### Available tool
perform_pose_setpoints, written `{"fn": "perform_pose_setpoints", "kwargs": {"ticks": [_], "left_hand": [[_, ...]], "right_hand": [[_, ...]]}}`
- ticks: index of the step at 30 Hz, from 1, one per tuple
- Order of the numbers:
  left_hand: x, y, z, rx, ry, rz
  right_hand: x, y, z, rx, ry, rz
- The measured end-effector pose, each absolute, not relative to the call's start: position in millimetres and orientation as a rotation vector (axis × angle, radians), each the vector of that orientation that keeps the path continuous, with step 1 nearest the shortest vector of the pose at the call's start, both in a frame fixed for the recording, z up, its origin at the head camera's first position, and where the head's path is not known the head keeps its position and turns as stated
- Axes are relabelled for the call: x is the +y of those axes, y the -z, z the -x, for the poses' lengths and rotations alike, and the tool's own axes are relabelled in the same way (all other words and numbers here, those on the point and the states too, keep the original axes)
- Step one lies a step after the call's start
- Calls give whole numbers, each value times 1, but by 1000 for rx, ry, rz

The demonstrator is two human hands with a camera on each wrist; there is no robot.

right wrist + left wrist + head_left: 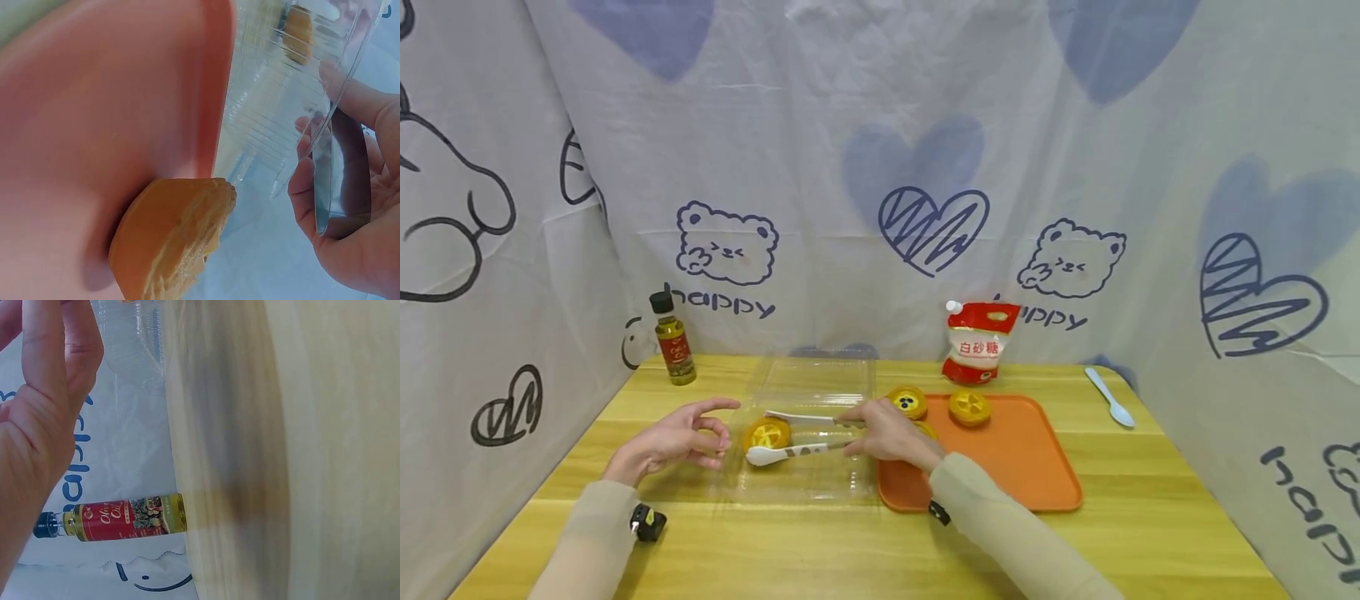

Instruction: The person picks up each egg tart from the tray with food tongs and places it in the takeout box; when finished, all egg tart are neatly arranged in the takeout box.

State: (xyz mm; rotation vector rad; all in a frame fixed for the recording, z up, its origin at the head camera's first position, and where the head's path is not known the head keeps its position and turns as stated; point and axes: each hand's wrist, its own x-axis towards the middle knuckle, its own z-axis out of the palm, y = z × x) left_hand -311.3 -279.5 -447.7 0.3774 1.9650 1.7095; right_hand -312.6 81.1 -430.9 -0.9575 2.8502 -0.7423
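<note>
In the head view my right hand (891,432) grips a pair of tongs (797,451) by the handle end. The white tips of the tongs stand apart, on either side of an egg tart (767,434) inside a clear plastic box (820,485). Whether the tips touch the tart, I cannot tell. The box's hinged lid (820,375) stands raised at the back. By the box's left side my left hand (681,442) holds nothing, its fingers loosely bent; contact with the box is unclear. The right wrist view shows the metal bend of the tongs (331,181) in my palm.
An orange tray (1015,467) carries tarts (970,408), one partly behind my right hand. At the back stand an olive oil bottle (675,342) on the left and a red-and-white sugar bag (977,343). A pale blue spoon (1109,398) lies at the right.
</note>
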Motion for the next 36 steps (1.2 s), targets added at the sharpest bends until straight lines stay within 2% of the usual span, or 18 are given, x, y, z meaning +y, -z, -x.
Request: {"fn": "perform_pose_setpoints", "kwargs": {"ticks": [36], "left_hand": [[-280, 448, 310, 1959, -1720, -359]], "right_hand": [[95, 430, 308, 2879, 795, 987]]}}
